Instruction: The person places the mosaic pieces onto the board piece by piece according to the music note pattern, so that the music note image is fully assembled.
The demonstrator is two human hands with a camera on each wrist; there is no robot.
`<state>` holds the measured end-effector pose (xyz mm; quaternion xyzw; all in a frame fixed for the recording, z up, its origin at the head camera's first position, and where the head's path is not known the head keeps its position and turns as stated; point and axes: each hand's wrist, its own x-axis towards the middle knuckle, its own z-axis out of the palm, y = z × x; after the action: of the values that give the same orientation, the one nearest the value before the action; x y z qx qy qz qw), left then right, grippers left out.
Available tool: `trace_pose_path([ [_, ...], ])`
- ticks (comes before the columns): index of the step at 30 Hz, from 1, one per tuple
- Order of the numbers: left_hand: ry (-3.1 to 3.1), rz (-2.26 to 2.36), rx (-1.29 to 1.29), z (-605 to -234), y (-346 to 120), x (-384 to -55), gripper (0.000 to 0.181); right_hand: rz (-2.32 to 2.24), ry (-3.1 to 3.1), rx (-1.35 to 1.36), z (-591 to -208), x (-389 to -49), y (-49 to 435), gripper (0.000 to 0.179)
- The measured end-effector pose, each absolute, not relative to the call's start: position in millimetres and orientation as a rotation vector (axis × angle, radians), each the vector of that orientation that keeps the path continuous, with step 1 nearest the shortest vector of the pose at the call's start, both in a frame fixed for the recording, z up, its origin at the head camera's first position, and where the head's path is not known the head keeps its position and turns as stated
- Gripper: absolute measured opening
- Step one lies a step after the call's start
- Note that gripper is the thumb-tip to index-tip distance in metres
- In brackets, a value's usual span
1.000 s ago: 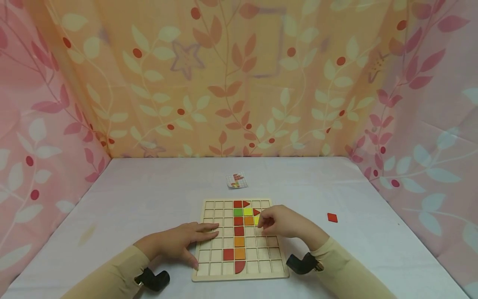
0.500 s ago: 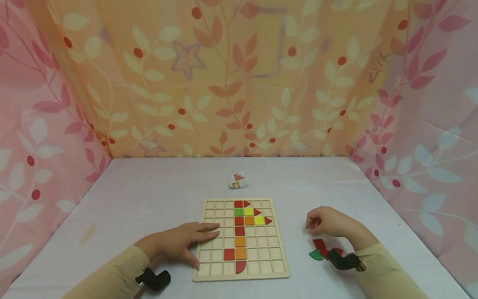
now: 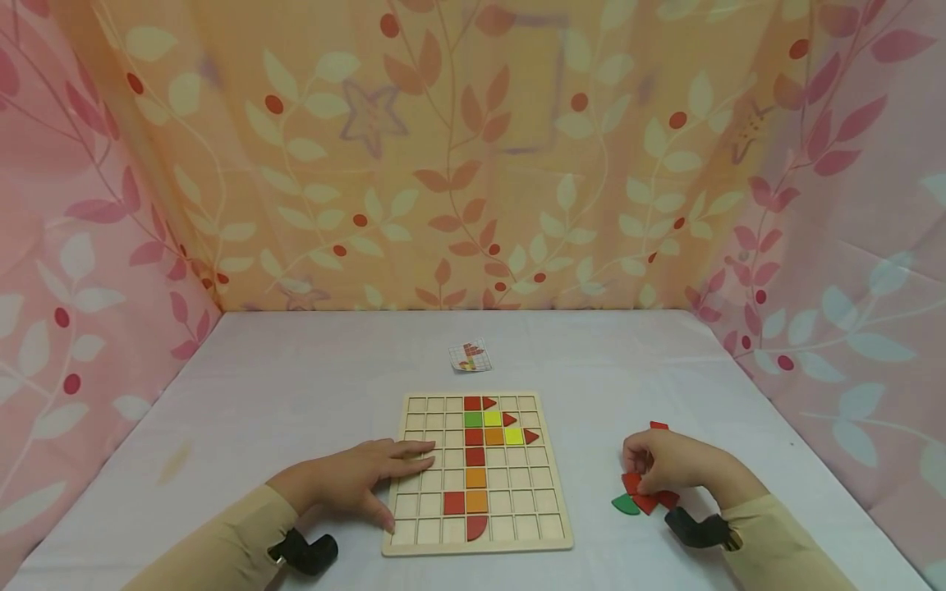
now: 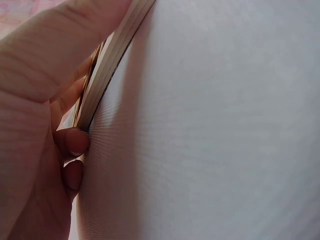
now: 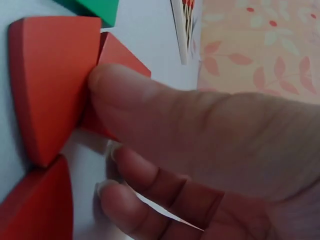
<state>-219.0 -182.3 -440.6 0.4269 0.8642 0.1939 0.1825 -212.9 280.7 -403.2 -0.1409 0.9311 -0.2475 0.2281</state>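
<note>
At the head frame's lower left, the left hand (image 3: 347, 476), its grip spread, rests on the edge of the grid board (image 3: 498, 478), lower centre. Lower right, the right hand (image 3: 683, 461) has its thumb at a red piece (image 5: 123, 54); whether its grip pinches it, I cannot tell.
</note>
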Motion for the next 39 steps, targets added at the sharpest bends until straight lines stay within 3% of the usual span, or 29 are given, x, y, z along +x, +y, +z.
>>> trace_pose_path([
  [14, 2.432, 0.552, 1.197, -438, -181, -218, 0.086, -0.734, 2.536, -0.447, -393, -222, 264, 0.008],
  [39, 2.448, 0.550, 1.200, -442, -182, -219, 0.086, -0.843, 2.419, -0.960, -390, -210, 99, 0.007],
])
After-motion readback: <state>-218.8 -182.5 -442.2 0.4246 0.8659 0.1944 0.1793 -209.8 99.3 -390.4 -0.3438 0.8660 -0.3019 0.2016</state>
